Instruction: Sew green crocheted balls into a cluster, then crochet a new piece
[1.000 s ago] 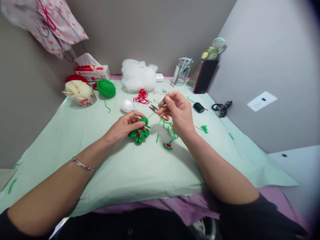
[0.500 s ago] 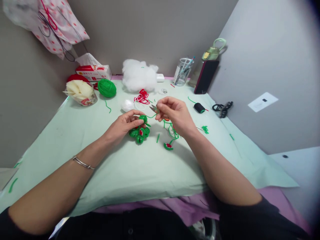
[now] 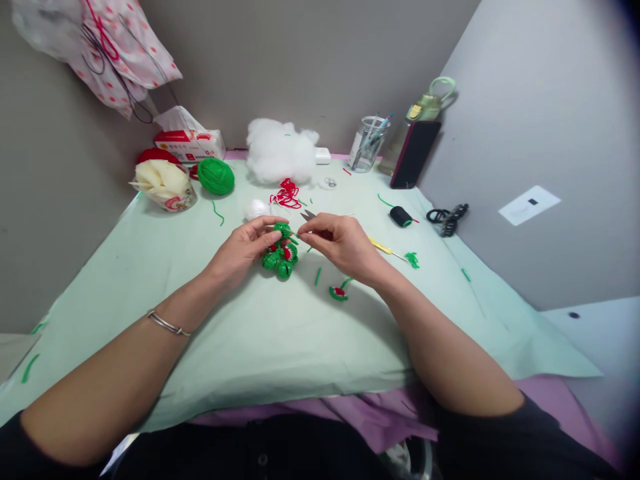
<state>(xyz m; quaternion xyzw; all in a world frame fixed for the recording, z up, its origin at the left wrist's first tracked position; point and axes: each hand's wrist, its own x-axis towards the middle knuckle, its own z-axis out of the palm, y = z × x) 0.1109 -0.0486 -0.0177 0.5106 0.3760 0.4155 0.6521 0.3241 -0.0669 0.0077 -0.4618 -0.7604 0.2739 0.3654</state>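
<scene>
Pale green cloth (image 3: 240, 360) is spread below. Green crocheted piece (image 3: 283, 268) is held over its middle, top pinched by left hand (image 3: 245, 248). Light, soft, squashable, presumably; best gripped by its rounded top. Slender item (image 3: 295, 233), needle or yarn unclear, is pinched by right hand (image 3: 345, 245). Scissors (image 3: 307, 215) are partly hidden beyond.

Green crocheted cluster (image 3: 283, 265), knobbly, red-and-white patched, top pinched in left fingers (image 3: 271, 239)
</scene>
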